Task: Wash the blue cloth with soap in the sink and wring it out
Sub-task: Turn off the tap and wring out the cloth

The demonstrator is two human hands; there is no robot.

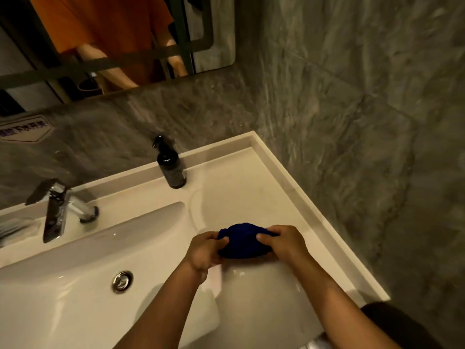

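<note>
A bunched dark blue cloth (241, 241) rests on the white counter to the right of the sink basin (75, 285). My left hand (205, 253) grips its left end and my right hand (283, 244) grips its right end, both with fingers closed on the fabric. A dark soap pump bottle (171, 167) stands upright at the back of the counter, beyond the cloth. The chrome faucet (59, 210) stands at the left behind the basin. No water stream shows from the spout.
The basin's metal drain (122, 281) lies left of my left forearm. A raised counter rim (314, 212) runs along the grey stone wall at the right. A mirror (113, 41) hangs above. The counter shines wet near my hands.
</note>
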